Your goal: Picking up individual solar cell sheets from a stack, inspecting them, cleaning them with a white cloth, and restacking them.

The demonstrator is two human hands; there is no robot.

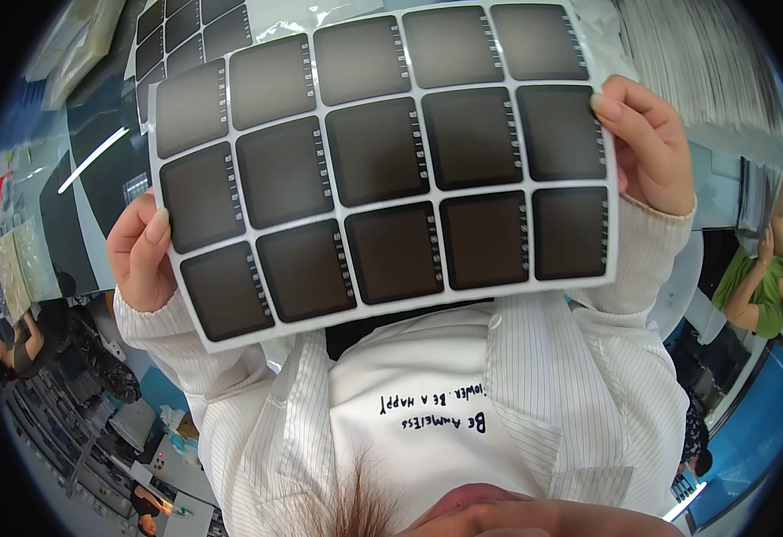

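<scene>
Left hand (145, 253): pinching the left edge of the sheet, thumb in front, other fingers partly hidden.
Right hand (649, 148): pinching the right edge, thumb in front, fingertips behind.
Sheet (378, 152): raised before the chest, tilted; white borders, fifteen dark rounded panels, three rows of five.
Hidden/cut off: the sheet covers much of the work surface; second panelled sheet (183, 25) cut by the top edge; marks on panels too small to read.
Surface: dark, glossy tabletop (105, 210), light streak reflected; pale sheet stack (705, 76) upper right.
Room: co-worker in green (761, 291) right, another (29, 345) left, partly cut.
Containers: clear plastic wrap (82, 45) upper left, contents unclear.
</scene>
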